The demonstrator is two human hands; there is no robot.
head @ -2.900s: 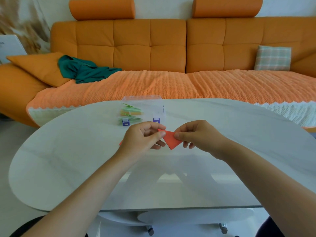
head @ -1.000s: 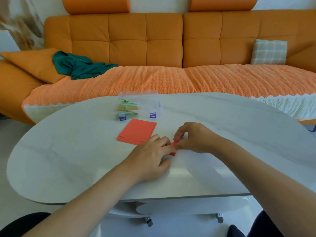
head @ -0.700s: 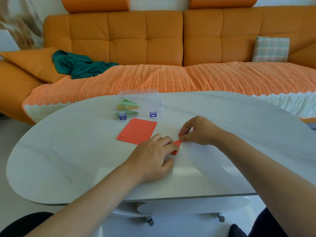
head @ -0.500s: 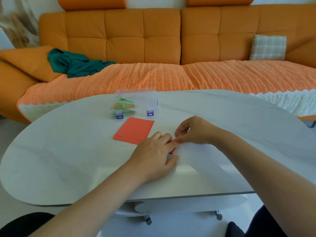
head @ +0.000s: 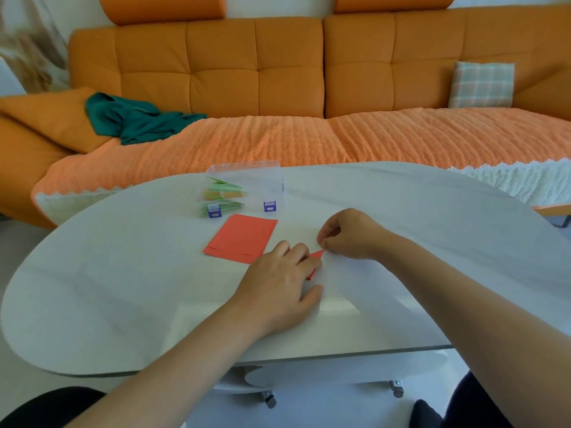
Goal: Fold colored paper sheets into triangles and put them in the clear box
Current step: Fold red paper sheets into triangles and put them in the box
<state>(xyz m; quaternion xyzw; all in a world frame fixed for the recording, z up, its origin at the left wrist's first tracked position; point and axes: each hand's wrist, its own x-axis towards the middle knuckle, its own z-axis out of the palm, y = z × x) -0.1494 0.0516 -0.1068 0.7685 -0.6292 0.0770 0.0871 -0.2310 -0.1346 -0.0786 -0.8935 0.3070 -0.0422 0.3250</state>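
A small folded red paper triangle (head: 316, 256) lies on the white table (head: 123, 288), mostly hidden under my left hand (head: 278, 285), which presses flat on it with straight fingers. My right hand (head: 346, 234) has curled fingers, and its fingertips touch the triangle's far tip. A stack of flat red paper sheets (head: 242, 237) lies just left of the hands. Behind it stands the clear box (head: 247, 186) with purple latches, holding green and orange folded triangles.
An orange sofa (head: 278, 72) runs behind the table, with a green cloth (head: 133, 118) and a plaid cushion (head: 482, 84) on it. The table's near edge lies just below my forearms.
The red triangle went from being held in the air between both hands to lying on the table. My left hand now presses it flat; my right hand slid along its edge to the tip.
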